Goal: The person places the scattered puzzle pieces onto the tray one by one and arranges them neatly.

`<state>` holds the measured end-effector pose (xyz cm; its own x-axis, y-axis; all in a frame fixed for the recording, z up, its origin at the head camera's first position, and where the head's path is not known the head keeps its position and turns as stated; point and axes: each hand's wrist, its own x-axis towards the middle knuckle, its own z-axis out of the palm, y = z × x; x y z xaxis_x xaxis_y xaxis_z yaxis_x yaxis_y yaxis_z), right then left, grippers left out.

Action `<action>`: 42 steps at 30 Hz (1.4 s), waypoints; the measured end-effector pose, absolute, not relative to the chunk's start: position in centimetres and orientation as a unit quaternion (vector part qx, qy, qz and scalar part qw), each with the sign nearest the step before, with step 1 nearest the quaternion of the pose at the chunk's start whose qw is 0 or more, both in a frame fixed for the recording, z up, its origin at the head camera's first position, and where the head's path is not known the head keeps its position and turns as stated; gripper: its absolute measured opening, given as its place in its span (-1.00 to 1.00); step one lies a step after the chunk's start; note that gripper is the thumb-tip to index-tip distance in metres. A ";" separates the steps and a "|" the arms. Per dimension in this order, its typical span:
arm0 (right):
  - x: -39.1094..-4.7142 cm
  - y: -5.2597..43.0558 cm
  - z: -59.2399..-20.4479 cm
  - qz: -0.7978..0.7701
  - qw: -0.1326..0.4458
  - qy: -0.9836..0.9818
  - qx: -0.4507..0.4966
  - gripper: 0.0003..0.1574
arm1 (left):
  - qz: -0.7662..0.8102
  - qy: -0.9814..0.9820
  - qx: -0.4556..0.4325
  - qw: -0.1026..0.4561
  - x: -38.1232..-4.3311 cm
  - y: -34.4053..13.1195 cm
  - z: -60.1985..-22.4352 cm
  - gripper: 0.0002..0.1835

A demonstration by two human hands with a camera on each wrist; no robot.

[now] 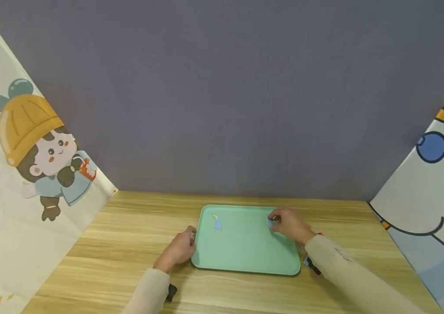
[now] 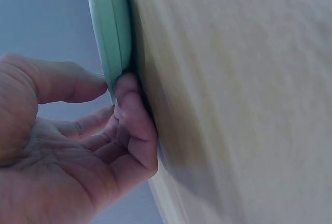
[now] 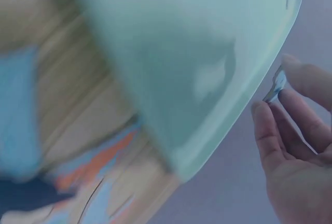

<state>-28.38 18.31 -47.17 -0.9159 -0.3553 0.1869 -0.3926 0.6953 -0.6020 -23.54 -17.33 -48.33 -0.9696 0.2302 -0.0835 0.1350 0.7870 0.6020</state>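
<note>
A mint-green tray (image 1: pixel 245 246) lies on the wooden table. My left hand (image 1: pixel 180 247) pinches its left rim; in the left wrist view the thumb is on the upper side of the tray edge (image 2: pixel 110 32) and curled fingers are beneath it. Over the tray's far right part, my right hand (image 1: pixel 290 224) holds a small flat blue piece (image 1: pixel 270 222). The right wrist view shows this thin piece (image 3: pixel 279 83) between thumb and fingertips, seen nearly edge-on. Another flat piece, blue with a yellow tip (image 1: pixel 217 223), lies at the tray's far left.
Right of the tray, partly covered by my right forearm, lie several flat coloured pieces; an orange and blue one (image 3: pixel 96 164) shows blurred in the right wrist view. A dark grey wall (image 1: pixel 222 109) stands behind the table (image 1: pixel 147 218), with printed cartoon panels (image 1: pixel 45 148) on both sides.
</note>
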 end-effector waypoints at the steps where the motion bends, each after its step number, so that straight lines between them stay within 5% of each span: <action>1: -28.5 17.6 -47.2 0.336 0.025 -0.919 0.206 -0.68 | 0.311 0.942 0.097 0.076 -23.6 -17.3 -48.4 -0.54; 23: -30.0 7.9 -47.4 0.331 -0.019 -0.913 0.237 -0.74 | 0.298 0.947 0.094 0.074 -23.8 -17.1 -48.2 -0.54; 42: -31.6 5.4 -48.5 0.309 -0.031 -0.933 0.181 -0.78 | 0.301 0.946 0.090 0.084 -23.8 -17.3 -48.3 -0.56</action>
<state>-31.64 5.43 -48.46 -0.9326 -0.3568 0.0539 -0.3183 0.7432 -0.5885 -23.78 -17.33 -48.33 -0.9696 0.2213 -0.1043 0.1203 0.8025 0.5843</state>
